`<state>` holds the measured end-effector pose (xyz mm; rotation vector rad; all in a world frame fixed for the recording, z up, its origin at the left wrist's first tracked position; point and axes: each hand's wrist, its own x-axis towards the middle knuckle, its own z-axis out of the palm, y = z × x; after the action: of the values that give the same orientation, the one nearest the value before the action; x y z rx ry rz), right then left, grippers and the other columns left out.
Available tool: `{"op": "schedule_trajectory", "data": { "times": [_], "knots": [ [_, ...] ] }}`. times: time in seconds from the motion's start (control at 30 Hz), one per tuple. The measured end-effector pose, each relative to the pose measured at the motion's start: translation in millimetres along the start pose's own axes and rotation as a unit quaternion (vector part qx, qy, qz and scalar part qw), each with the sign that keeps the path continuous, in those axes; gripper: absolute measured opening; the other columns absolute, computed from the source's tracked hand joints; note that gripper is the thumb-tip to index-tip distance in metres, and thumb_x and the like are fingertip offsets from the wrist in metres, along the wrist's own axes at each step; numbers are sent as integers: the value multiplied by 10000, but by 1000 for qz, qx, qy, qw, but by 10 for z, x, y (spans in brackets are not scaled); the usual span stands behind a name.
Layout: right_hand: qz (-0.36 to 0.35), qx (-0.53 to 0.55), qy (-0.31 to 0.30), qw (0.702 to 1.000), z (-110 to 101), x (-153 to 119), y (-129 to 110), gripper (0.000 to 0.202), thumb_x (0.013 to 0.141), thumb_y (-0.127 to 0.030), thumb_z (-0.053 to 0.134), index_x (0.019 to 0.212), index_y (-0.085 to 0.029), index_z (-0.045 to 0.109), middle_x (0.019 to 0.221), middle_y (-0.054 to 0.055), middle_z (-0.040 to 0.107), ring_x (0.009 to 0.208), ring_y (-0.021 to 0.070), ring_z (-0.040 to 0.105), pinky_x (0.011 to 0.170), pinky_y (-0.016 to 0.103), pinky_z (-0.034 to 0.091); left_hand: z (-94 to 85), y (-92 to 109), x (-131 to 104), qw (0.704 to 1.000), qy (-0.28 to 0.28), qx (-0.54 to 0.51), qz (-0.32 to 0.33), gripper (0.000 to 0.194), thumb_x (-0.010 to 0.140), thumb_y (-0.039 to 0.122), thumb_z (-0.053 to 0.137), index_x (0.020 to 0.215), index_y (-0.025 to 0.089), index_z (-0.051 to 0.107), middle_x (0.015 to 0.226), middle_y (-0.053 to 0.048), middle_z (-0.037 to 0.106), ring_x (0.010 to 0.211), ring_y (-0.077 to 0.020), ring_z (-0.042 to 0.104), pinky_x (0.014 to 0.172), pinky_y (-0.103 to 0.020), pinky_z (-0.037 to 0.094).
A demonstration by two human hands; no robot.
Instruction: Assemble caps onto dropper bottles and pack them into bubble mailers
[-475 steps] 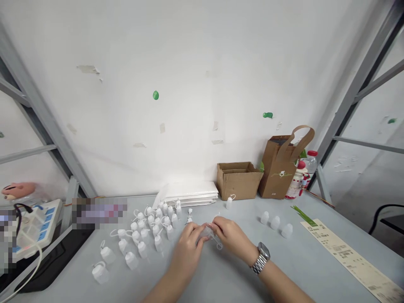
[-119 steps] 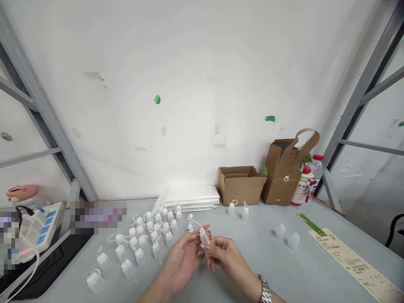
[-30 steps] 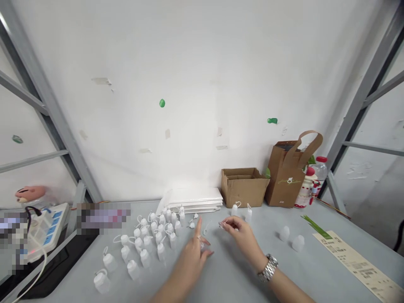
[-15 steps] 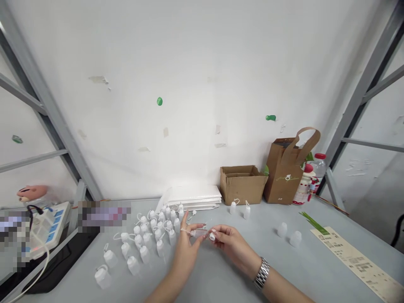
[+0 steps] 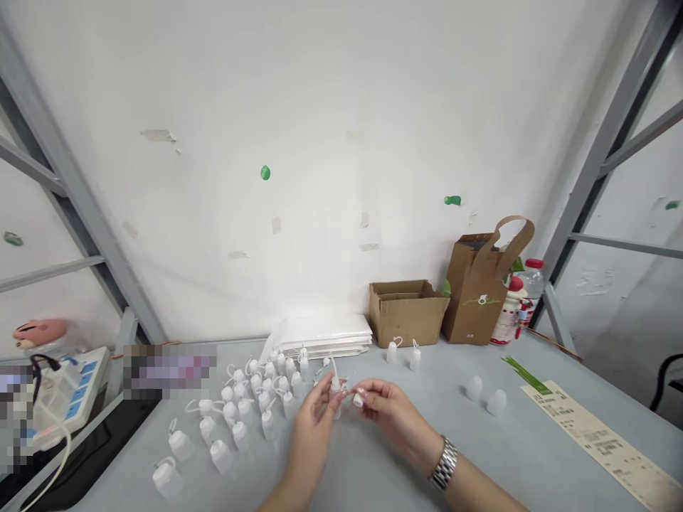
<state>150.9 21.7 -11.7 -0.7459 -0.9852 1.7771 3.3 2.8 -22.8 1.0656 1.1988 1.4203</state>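
Note:
My left hand [image 5: 314,421] is closed around a small translucent squeeze bottle [image 5: 336,385], which stands upright between thumb and fingers with a thin white strap rising above it. Pinched in the fingertips of my right hand [image 5: 399,416] is a small white cap [image 5: 358,401], just right of the bottle and apart from it. To the left, several similar bottles with white looped caps [image 5: 240,435] stand in loose rows. A loose white cap piece [image 5: 326,363] lies behind my left hand.
White packets [image 5: 320,334] are stacked against the wall beside an open cardboard box [image 5: 408,320]. Two capped bottles [image 5: 415,358] stand before the box. A brown paper bag [image 5: 474,306] is further right. Two uncapped-looking bottles [image 5: 497,404] stand near a printed paper strip [image 5: 587,434].
My left hand has turned the bottle from lying sideways to upright. My right hand keeps the cap in nearly the same spot. The whole view has shifted slightly.

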Motion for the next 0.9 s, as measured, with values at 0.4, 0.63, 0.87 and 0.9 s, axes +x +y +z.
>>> {"op": "schedule_trajectory", "data": {
  "times": [0.4,0.63,0.87,0.9],
  "knots": [
    [-92,-123,14,988,-50,-2,-185,221,616,-359,743,728,-185,665,743,18,662,725,151,577,736,294,430,64,87,-70,993,-111,1,-30,623,651,363,668,1206,142,492,896,-101,640,841,-245,608,493,-267,516],
    [-91,-161,-7,983,-20,-29,-246,203,644,-363,721,714,-185,652,724,6,659,670,131,571,676,275,444,67,92,-106,986,-162,13,-27,726,706,439,604,1302,120,338,820,-90,630,755,-216,604,450,-247,474],
    [-106,-265,-60,956,-107,-35,-283,178,698,-367,677,743,-195,662,767,19,641,697,146,571,693,300,452,85,125,-116,984,-173,24,-36,768,717,409,591,1340,135,235,758,-57,623,673,-194,612,388,-207,400],
    [-113,-282,-66,951,-120,-34,-290,172,704,-364,674,737,-196,665,772,21,633,712,149,571,705,303,451,86,133,-113,983,-181,25,-37,767,718,407,587,1341,134,233,749,-54,625,653,-187,610,379,-201,386]
  ]
}}
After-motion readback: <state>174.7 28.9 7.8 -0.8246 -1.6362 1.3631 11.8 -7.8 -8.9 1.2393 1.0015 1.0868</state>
